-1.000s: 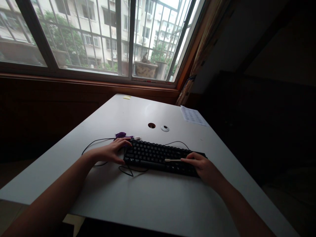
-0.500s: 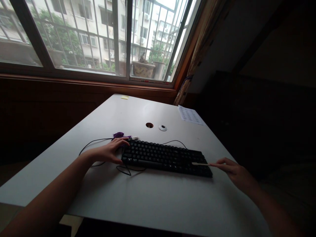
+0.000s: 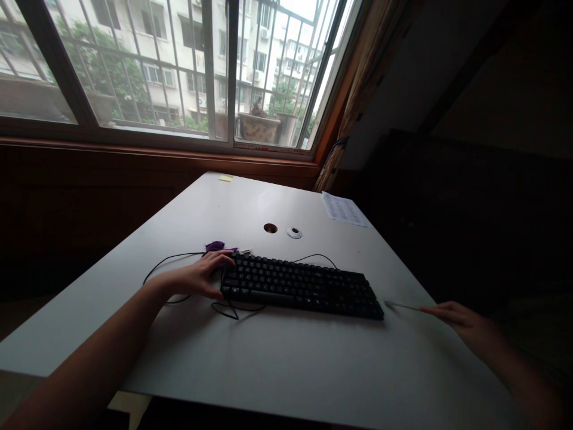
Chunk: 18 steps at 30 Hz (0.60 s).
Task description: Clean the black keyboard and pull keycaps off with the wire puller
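Observation:
A black keyboard (image 3: 295, 283) lies at a slant on the white table. At its left end my left hand (image 3: 203, 276) holds it, with the fingers on the far corner and the thumb against the near corner. Past the right end, my right hand (image 3: 461, 316) pinches a thin pale stick that looks like a cotton swab (image 3: 405, 307). The swab's tip is just off the keyboard's right edge, pointing at it, and is slightly blurred. Behind the left fingers are a purple cloth (image 3: 215, 245) and several thin pale sticks (image 3: 246, 251).
A black cable (image 3: 168, 258) loops around the keyboard's left side. Farther back on the table (image 3: 268, 364) are a round cable hole (image 3: 270, 228), its white cover (image 3: 294, 233), a printed paper (image 3: 344, 209) and a yellow note (image 3: 225, 178). A barred window stands beyond.
My right hand has moved right with the swab, whose tip has left the number keys and passed the keyboard's right edge. My left hand stays in place.

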{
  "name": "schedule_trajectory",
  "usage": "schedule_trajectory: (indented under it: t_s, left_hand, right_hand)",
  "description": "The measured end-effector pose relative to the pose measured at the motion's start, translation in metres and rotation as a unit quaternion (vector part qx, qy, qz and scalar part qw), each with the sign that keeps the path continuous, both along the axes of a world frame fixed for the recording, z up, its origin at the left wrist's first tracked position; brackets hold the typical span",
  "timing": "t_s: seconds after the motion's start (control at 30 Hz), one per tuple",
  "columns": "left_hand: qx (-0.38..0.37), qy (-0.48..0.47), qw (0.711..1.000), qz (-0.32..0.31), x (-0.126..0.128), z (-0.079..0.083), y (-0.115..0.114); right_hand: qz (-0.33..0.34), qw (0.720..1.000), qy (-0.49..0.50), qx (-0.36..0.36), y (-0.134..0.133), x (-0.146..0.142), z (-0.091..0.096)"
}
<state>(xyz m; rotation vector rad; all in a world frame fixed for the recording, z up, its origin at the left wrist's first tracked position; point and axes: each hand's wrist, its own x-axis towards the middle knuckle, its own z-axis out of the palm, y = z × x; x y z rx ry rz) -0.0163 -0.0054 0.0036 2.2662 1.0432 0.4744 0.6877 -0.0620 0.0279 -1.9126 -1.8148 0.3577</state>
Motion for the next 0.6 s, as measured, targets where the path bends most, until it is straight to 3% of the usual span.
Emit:
schedule_trajectory:
  t_s: [0.1, 0.2, 0.37, 0.6]
  left_hand:
    - [0.002, 0.003, 1.000, -0.001, -0.001, -0.002, 0.001]
    - [-0.002, 0.007, 1.000, 0.004, -0.001, -0.002, 0.000]
    - [0.001, -0.004, 1.000, 0.001, 0.001, 0.001, -0.002]
    - [0.003, -0.001, 1.000, -0.005, 0.000, -0.002, 0.001]
  right_hand:
    - [-0.012, 0.999, 0.012, 0.030, -0.007, -0.001, 0.003]
    - [-0.004, 0.998, 0.046, 0.052, -0.006, -0.035, 0.005]
    - [0.172, 0.982, 0.059, 0.049, 0.015, -0.149, 0.002]
    - [0.352, 0.929, 0.059, 0.096, 0.032, -0.317, -0.008]
